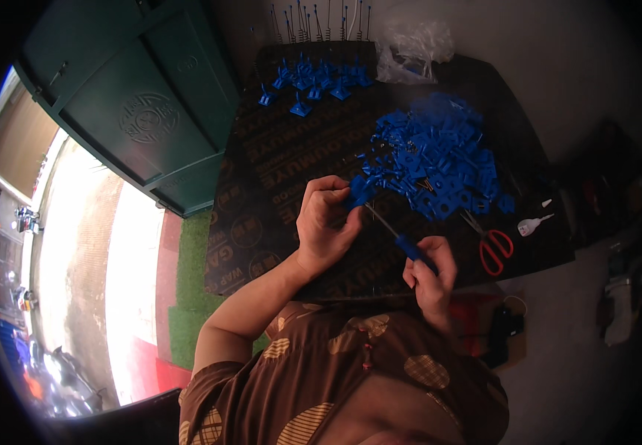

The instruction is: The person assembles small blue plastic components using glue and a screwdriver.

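Over the near middle of the dark table, my left hand (327,222) is closed around a small blue plastic part (359,190). My right hand (432,276) grips the blue handle of a screwdriver (414,252). Its thin metal shaft slants up and left, the tip reaching the blue part at my left fingers; the exact contact is too small to tell. Just beyond my hands, to the right, spreads a big heap of loose blue plastic parts (439,159), with some small screws among them. Several blue pieces with upright posts (313,80) stand at the far left of the table.
Red-handled scissors (496,252) lie right of my right hand, beside a small white bottle (532,225). A clear plastic bag (414,52) sits at the back, near thin springy rods (313,22). A green door (143,111) stands left of the table (262,200).
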The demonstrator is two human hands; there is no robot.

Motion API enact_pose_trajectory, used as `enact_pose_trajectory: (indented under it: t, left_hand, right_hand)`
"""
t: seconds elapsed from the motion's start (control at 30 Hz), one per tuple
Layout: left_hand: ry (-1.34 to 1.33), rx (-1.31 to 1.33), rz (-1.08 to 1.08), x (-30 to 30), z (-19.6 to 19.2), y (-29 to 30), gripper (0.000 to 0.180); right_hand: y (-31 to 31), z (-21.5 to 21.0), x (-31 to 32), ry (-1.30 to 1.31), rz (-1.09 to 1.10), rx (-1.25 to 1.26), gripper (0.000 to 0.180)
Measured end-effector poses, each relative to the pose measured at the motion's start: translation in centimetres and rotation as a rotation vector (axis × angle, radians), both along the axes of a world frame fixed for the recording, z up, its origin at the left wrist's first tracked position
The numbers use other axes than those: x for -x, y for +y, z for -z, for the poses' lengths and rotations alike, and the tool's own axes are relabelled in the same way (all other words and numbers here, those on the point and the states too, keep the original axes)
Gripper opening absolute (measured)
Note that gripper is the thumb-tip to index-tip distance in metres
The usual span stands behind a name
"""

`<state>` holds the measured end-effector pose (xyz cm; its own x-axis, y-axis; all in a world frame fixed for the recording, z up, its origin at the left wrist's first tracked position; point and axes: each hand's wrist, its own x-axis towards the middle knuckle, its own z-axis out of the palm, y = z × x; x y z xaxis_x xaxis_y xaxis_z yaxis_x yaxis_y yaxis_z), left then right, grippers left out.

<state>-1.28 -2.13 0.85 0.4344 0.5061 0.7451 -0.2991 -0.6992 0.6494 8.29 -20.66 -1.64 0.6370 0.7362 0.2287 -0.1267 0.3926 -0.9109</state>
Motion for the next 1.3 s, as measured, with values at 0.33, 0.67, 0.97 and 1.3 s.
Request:
enact_pose_trajectory:
  t: [0.33,0.67,0.97,1.3]
  left_hand:
    - [-0.018,0.024,0.020,-0.1,0.5,0.3,0.033]
    - [0.012,-0.018,0.069,0.0,0.1,0.0,0.034]
    - [-0.004,0.035,0.088,-0.1,0.7,0.3,0.033]
    - [0.014,0.028,0.087,-0.1,0.2,0.0,0.033]
  right_hand:
    - [0.4,0.9,0.0,-0.169,0.172,-0.056,0.011]
    - [0.1,0.7,-0.3,-0.008,0.113,0.047,0.014]
    - [0.3,0.6,-0.5,0.003,0.085,-0.033,0.015]
    - [0.3,0.6,-0.5,0.090,0.113,0.053,0.013]
